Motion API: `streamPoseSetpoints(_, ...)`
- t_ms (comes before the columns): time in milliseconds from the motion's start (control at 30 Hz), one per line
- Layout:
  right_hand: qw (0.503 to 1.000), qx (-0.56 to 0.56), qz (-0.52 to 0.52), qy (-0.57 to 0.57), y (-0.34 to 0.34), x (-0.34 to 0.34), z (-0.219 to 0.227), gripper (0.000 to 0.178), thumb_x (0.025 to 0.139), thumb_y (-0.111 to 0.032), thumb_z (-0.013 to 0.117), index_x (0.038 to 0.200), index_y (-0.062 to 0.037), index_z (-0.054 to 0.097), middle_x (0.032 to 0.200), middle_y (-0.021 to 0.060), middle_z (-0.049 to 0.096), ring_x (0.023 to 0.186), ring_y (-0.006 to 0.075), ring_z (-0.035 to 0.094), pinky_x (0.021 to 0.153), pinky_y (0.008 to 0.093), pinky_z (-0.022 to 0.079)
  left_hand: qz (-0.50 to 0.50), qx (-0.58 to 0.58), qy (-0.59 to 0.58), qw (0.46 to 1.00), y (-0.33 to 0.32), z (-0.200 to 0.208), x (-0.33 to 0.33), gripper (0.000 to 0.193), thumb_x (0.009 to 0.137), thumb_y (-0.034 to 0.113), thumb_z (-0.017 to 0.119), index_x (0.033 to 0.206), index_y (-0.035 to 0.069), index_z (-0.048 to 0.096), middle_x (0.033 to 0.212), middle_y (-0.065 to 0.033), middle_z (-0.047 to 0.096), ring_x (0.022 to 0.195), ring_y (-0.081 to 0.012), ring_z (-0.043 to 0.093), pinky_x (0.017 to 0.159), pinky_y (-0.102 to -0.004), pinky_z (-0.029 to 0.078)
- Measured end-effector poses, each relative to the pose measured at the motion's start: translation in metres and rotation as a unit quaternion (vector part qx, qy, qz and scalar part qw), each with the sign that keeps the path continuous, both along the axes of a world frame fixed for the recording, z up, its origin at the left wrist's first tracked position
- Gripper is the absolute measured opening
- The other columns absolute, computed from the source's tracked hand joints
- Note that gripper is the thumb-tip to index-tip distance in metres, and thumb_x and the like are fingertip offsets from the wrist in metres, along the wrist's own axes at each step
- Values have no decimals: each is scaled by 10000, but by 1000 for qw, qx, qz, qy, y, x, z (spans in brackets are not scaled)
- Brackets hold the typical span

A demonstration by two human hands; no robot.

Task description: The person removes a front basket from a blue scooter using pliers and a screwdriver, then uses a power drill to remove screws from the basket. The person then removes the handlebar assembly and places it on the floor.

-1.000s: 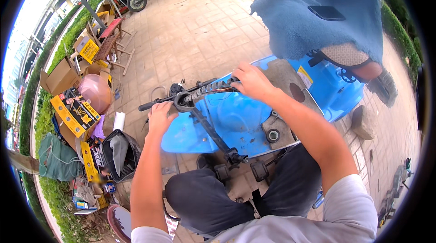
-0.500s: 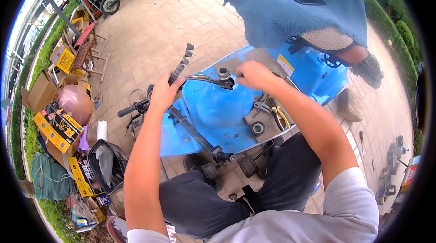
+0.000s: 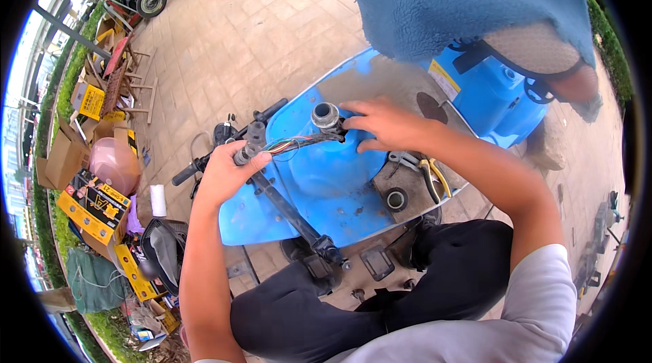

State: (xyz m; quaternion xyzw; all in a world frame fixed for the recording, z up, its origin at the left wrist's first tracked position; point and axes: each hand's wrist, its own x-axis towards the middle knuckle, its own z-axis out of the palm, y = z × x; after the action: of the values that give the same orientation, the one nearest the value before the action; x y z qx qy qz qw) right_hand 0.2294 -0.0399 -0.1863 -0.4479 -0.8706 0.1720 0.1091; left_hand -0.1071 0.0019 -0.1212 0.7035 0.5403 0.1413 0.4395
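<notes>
At the lower edge, legs: dark trousers (image 3: 305, 309) are bent at the knees, with a black block-shaped pedal (image 3: 377, 264) seen between them.
Bar: one black metal tube (image 3: 291, 213) is laid slantwise over blue plastic bodywork (image 3: 326, 166), its clamped end nearest the knees.
Left hand: by the left hand (image 3: 227, 173) a ribbed grey sleeve (image 3: 255, 133) is held above the bodywork's left part, thumb and fingers curled round it.
Wires: a bundle of thin coloured wires (image 3: 299, 141) is stretched from the left hand to a dark opening just beside a round grey metal collar (image 3: 324, 116).
Right hand: the right hand (image 3: 387, 124) is held at the collar's right, fingers spread; whether a fingertip is touching the collar cannot be told.
Tools: yellow-and-black-handled pliers (image 3: 433, 179) and a black ring (image 3: 396, 198) are set on the grey footboard (image 3: 387, 81).
Seat: its top is covered by a blue fleecy cloth (image 3: 468, 16).
Left ground: yellow-and-black cardboard boxes (image 3: 95, 207) and a translucent pink basin (image 3: 114, 162) are heaped beside a hedge.
Farthest: a black-tyred wheel (image 3: 151, 2) is seen on the paving.
</notes>
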Motion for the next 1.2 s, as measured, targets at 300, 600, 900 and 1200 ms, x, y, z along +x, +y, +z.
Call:
streamPoseSetpoints(300,991,37,-13,127,-1,4,-15,413,774,-304,767,1100,-85,638,1337,158,498,1190,351,523,980,451,413,29,28,-82,996,25,0,23,241,828,225,777,926,23,690,708,53,555,671,-45,457,609,-235,388)
streamPoseSetpoints(600,970,73,-150,176,-22,-36,-16,307,778,-264,765,971,-46,668,1281,131,510,1186,344,457,986,492,369,9,35,-109,993,12,-12,8,227,826,234,769,838,36,659,733,40,563,706,-73,496,652,-251,396)
streamPoseSetpoints(900,949,79,-160,260,-19,-52,-22,201,756,-132,767,850,-37,617,1256,133,489,1196,340,434,947,503,345,-7,17,-145,989,6,-17,3,213,843,210,744,851,19,652,747,33,553,715,-69,486,631,-242,370)
streamPoseSetpoints(1200,955,80,-164,233,-41,-65,1,179,801,-150,748,869,-30,634,923,105,601,797,244,595,691,385,463,5,43,-151,988,6,-13,-3,253,875,223,721,987,-3,696,822,5,613,753,-75,531,656,-249,429)
